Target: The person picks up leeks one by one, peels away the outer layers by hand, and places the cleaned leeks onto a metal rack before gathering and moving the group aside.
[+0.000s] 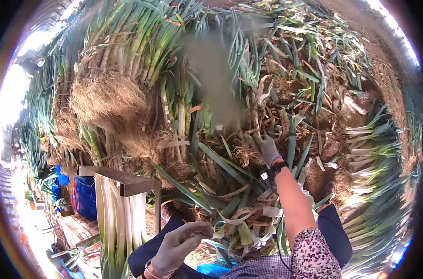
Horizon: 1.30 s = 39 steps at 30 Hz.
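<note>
My right hand (268, 149), in a pale grey work glove with a dark watch at the wrist, reaches forward into the pile. Its fingers are closed on the lower stalk of a leek (255, 114), just beside its tangled roots (244, 152). My left hand (181, 245), gloved alike, is raised near my lap. Its fingers are bent and loosely together with the thumb apart, and nothing shows in them. Below and between the hands lie stripped leek leaves (244, 235).
At the left, a large heap of untrimmed leeks (123, 60) shows its roots (109, 97). A metal stand (127, 181) is beside clean white leeks (120, 214). Along the right lies a row of trimmed leeks (369, 167). A blue container (87, 197) is at the left.
</note>
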Each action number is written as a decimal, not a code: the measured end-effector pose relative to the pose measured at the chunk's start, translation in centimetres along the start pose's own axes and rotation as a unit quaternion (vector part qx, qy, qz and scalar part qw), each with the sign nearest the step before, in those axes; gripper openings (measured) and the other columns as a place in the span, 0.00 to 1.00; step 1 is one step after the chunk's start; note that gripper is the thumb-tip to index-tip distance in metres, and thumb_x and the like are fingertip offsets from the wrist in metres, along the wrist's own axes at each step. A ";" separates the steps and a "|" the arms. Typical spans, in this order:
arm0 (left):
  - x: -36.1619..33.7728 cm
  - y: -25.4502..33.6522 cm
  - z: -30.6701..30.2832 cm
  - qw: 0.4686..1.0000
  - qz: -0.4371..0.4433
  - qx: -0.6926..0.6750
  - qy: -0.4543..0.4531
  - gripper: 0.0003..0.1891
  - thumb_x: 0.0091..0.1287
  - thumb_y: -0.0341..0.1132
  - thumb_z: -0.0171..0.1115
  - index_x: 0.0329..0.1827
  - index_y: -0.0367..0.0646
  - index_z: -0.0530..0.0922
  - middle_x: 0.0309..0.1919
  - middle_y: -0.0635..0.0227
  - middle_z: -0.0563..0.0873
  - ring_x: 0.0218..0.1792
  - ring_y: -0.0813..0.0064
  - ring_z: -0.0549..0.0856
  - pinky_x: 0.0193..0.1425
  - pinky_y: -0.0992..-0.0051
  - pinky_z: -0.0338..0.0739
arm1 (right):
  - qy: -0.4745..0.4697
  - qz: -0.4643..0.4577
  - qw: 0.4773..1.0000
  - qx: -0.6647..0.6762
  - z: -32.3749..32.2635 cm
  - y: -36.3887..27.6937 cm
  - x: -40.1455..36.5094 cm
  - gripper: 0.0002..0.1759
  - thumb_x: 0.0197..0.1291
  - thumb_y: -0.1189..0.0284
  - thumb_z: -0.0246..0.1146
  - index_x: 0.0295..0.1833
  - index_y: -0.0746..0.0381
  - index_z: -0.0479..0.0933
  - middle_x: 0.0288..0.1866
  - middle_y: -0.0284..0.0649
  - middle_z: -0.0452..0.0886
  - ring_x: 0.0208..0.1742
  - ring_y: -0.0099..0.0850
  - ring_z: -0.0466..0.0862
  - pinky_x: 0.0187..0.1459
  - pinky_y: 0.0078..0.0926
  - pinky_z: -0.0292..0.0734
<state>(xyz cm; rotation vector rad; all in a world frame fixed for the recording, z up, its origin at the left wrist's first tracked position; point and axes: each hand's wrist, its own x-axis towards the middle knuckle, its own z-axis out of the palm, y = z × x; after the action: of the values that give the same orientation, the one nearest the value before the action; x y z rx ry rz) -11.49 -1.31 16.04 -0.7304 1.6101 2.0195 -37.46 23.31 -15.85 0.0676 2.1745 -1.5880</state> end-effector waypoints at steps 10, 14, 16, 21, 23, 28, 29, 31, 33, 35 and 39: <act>-1.6 -0.7 0.9 0.993 0.088 0.017 -0.074 0.19 0.73 0.32 0.54 0.61 0.28 0.73 0.49 0.56 0.84 0.50 0.69 0.84 0.57 0.72 0.77 | 0.123 -0.026 0.990 -0.055 -0.4 -6.2 -20.7 0.17 0.69 0.64 0.58 0.53 0.66 0.79 0.39 0.47 0.83 0.41 0.37 0.80 0.46 0.31 0.73; -1.7 -1.7 1.6 0.984 0.132 0.044 -0.108 0.19 0.74 0.35 0.54 0.61 0.28 0.73 0.47 0.59 0.84 0.48 0.72 0.84 0.55 0.75 0.77 | 0.106 -0.019 0.994 0.010 0.7 -1.1 -25.7 0.21 0.67 0.62 0.58 0.58 0.65 0.78 0.45 0.55 0.84 0.47 0.47 0.83 0.51 0.33 0.74; -0.7 -2.4 1.4 0.981 0.141 0.061 -0.116 0.19 0.74 0.36 0.54 0.61 0.29 0.74 0.47 0.61 0.85 0.46 0.73 0.84 0.54 0.76 0.78 | 0.072 0.036 0.994 -0.074 0.2 -4.9 -29.4 0.20 0.68 0.61 0.57 0.54 0.65 0.79 0.41 0.53 0.84 0.42 0.45 0.82 0.49 0.35 0.74; 1.6 -4.1 1.8 0.983 0.123 0.040 -0.133 0.17 0.74 0.35 0.55 0.59 0.34 0.76 0.45 0.62 0.86 0.45 0.74 0.85 0.53 0.75 0.78 | 0.134 -0.145 0.979 -0.048 -0.6 -14.8 -39.9 0.14 0.69 0.66 0.56 0.43 0.66 0.77 0.28 0.44 0.80 0.29 0.29 0.78 0.34 0.30 0.72; 2.0 -3.4 2.3 0.982 0.124 0.000 -0.140 0.16 0.74 0.37 0.55 0.59 0.36 0.76 0.46 0.63 0.85 0.46 0.71 0.85 0.56 0.69 0.78 | 0.101 -0.081 0.990 -0.060 -0.7 -17.3 -44.0 0.12 0.69 0.67 0.57 0.45 0.66 0.77 0.27 0.43 0.78 0.27 0.29 0.78 0.32 0.30 0.73; 0.2 1.5 4.9 0.920 0.177 -0.263 -0.231 0.21 0.73 0.44 0.59 0.60 0.37 0.75 0.46 0.62 0.85 0.47 0.63 0.85 0.57 0.59 0.78 | 0.042 -0.122 0.983 -0.127 0.0 -15.6 -48.9 0.10 0.68 0.69 0.60 0.48 0.64 0.76 0.28 0.41 0.79 0.29 0.30 0.80 0.32 0.29 0.74; 1.4 1.5 4.2 0.920 0.201 -0.254 -0.220 0.21 0.73 0.44 0.59 0.60 0.37 0.75 0.46 0.61 0.84 0.47 0.61 0.85 0.57 0.59 0.78 | 0.025 -0.122 0.982 -0.143 0.3 -14.7 -48.9 0.10 0.67 0.70 0.60 0.49 0.64 0.76 0.28 0.40 0.79 0.29 0.30 0.81 0.33 0.29 0.75; 4.7 0.3 2.3 0.919 0.246 -0.237 -0.198 0.22 0.72 0.44 0.59 0.60 0.36 0.74 0.46 0.60 0.84 0.48 0.59 0.85 0.56 0.58 0.79 | 0.031 -0.163 0.978 -0.125 1.0 -11.4 -46.9 0.16 0.66 0.69 0.62 0.56 0.65 0.76 0.35 0.40 0.81 0.34 0.30 0.81 0.40 0.27 0.78; 4.8 -0.6 1.4 0.919 0.251 -0.231 -0.199 0.18 0.73 0.38 0.57 0.60 0.36 0.74 0.47 0.59 0.84 0.49 0.57 0.85 0.56 0.58 0.80 | 0.077 -0.280 0.929 -0.231 1.5 -11.2 -43.0 0.20 0.65 0.70 0.63 0.60 0.65 0.75 0.36 0.39 0.82 0.35 0.25 0.82 0.41 0.23 0.78; 5.2 -1.7 1.1 0.915 0.247 -0.250 -0.200 0.17 0.74 0.36 0.56 0.60 0.36 0.73 0.47 0.58 0.84 0.49 0.58 0.85 0.56 0.59 0.80 | 0.092 -0.236 0.942 -0.222 2.8 -16.1 -39.9 0.23 0.63 0.71 0.64 0.63 0.65 0.73 0.42 0.41 0.82 0.39 0.25 0.81 0.45 0.23 0.77; 4.7 -1.1 1.0 0.899 0.247 -0.313 -0.180 0.16 0.74 0.33 0.53 0.61 0.34 0.72 0.47 0.56 0.84 0.48 0.59 0.85 0.55 0.60 0.81 | 0.042 -0.207 0.977 0.030 6.8 -21.5 -34.3 0.24 0.62 0.72 0.67 0.62 0.68 0.73 0.45 0.41 0.81 0.40 0.28 0.79 0.47 0.23 0.75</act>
<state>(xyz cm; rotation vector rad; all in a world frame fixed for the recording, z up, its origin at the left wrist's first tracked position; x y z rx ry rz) -14.47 0.00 12.34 -0.0996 0.9780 2.8886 -10.67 17.27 14.67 -0.3277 2.3124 -1.9042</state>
